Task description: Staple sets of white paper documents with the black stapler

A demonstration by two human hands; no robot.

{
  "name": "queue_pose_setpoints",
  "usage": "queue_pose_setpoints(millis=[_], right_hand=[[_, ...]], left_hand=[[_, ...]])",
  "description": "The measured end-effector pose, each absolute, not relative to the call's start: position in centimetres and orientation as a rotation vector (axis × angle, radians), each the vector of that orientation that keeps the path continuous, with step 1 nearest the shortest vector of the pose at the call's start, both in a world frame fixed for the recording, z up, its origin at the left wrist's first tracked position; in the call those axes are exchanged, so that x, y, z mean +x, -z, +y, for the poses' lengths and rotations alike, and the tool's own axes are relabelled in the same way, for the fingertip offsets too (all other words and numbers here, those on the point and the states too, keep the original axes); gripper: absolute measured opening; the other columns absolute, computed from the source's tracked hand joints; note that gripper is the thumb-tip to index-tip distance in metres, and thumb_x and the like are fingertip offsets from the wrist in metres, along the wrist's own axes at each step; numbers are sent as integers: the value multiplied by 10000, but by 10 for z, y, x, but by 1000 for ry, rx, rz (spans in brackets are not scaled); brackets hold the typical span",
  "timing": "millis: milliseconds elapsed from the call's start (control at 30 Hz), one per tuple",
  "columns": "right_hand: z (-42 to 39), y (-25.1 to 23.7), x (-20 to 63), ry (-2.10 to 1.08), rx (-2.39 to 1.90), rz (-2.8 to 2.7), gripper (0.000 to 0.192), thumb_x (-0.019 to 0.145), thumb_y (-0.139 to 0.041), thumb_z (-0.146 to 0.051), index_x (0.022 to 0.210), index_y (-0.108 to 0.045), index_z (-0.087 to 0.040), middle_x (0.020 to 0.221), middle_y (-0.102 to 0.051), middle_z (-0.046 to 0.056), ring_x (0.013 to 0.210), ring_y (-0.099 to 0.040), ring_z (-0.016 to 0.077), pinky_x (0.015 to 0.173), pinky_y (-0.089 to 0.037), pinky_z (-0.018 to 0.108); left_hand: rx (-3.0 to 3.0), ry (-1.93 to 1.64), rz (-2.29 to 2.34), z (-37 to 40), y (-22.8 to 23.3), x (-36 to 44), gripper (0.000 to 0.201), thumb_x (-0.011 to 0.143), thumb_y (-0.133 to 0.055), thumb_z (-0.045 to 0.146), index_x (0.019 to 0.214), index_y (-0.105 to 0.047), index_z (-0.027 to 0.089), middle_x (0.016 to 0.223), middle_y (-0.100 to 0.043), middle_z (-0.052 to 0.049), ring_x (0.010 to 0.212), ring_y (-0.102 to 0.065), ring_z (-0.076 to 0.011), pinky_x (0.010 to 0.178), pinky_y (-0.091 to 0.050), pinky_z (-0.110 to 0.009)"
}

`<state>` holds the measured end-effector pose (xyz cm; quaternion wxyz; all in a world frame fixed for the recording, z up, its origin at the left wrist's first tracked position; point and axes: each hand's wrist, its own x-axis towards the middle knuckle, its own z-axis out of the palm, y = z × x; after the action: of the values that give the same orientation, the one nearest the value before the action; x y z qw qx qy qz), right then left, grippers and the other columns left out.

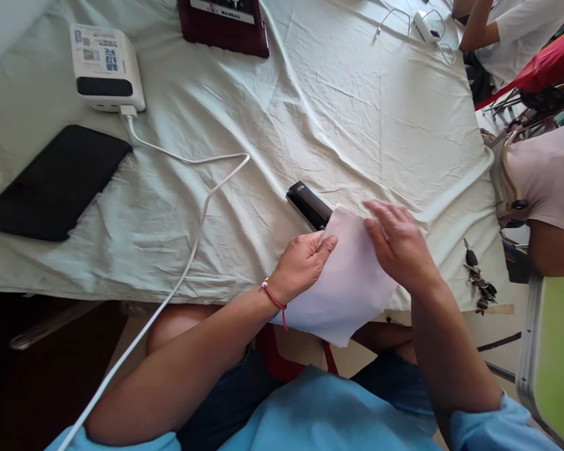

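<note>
A sheet of white paper lies at the near edge of the cloth-covered table, its lower part hanging over the edge. My left hand grips the paper's left edge, a red string on the wrist. My right hand rests flat on the paper's upper right part, fingers together. A black stapler lies just beyond the paper, its near end hidden under the sheet.
A white power bank with a white cable sits far left, next to a black tablet. A dark red box stands at the back. Keys lie right. Other people sit at the right edge.
</note>
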<state>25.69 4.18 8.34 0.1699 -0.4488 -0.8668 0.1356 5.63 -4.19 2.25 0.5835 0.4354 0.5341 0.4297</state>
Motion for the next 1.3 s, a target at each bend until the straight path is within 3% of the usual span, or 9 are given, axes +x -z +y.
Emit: queue_pose_setpoints(millis=[67, 200, 333, 567, 700, 967, 1133, 1200, 1300], right_hand=[[44, -83, 245, -505, -1284, -2540, 419, 1121, -484, -462, 1304, -779, -227, 1255, -806, 131, 1216, -724, 319, 1090, -563, 523], [43, -82, 238, -519, -1320, -2459, 432, 1119, -470, -468, 1342, -756, -234, 1275, -808, 114, 1206, -726, 307, 1033, -562, 469], [38, -85, 239, -756, -1347, -2448, 389, 1116, -488, -484, 1194, -784, -243, 1104, -826, 71, 1013, -754, 237, 893, -546, 358], [35, -79, 239, -926, -1404, -2412, 336, 1066, -566, -438, 850, -687, -211, 699, -645, -19, 641, -534, 123, 667, -402, 282], [36, -71, 240, -993, -1363, -2409, 347, 1059, -556, -447, 830, -652, -205, 687, -614, -21, 634, -506, 117, 655, -378, 285], [36, -65, 262, -885, -1478, -2277, 403, 1035, -575, -482, 737, -573, -209, 627, -524, -33, 603, -427, 109, 613, -346, 289], [40, -65, 275, -685, -1587, -2041, 323, 1010, -632, -463, 811, -656, -209, 636, -532, -38, 616, -454, 115, 628, -379, 289], [41, -63, 287, -681, -1587, -2037, 283, 999, -657, -466, 886, -698, -210, 734, -628, -16, 686, -550, 129, 697, -457, 294], [33, -54, 317, -612, -1606, -1930, 345, 963, -710, -526, 1116, -739, -217, 1139, -740, 71, 1026, -692, 200, 893, -564, 353]], left_hand=[[995, -1017, 1246, -42, -23, 56, 557, 1001, -546, 716, 762, -534, 213, 754, -544, -12, 720, -461, -161, 604, -360, -273], [985, -1055, 1241, -43, -24, 54, 570, 1023, -539, 714, 748, -516, 216, 734, -507, 1, 695, -433, -149, 598, -352, -274], [1029, -1070, 1258, -43, -25, 55, 602, 1034, -516, 725, 712, -472, 218, 710, -447, 17, 683, -401, -141, 617, -337, -292], [1158, -992, 1285, -38, -22, 56, 359, 1029, -563, 504, 816, -477, 229, 785, -538, 11, 760, -499, -162, 670, -366, -290], [1164, -1007, 1301, -36, -20, 55, 272, 1008, -567, 401, 817, -486, 224, 792, -539, 11, 768, -497, -163, 664, -368, -283], [1109, -1031, 1316, -33, -19, 53, 315, 1013, -540, 464, 816, -482, 225, 780, -501, 14, 749, -445, -157, 651, -367, -280], [1263, -784, 1238, -31, -23, 46, 412, 989, -541, 528, 729, -471, 217, 730, -474, 13, 710, -439, -149, 619, -327, -278], [1275, -753, 1185, -31, -23, 45, 448, 1004, -493, 534, 690, -447, 218, 710, -428, 17, 674, -398, -135, 597, -297, -279], [1207, -792, 1115, -32, -24, 46, 474, 989, -535, 582, 700, -461, 214, 724, -432, 20, 668, -387, -125, 586, -300, -273]])
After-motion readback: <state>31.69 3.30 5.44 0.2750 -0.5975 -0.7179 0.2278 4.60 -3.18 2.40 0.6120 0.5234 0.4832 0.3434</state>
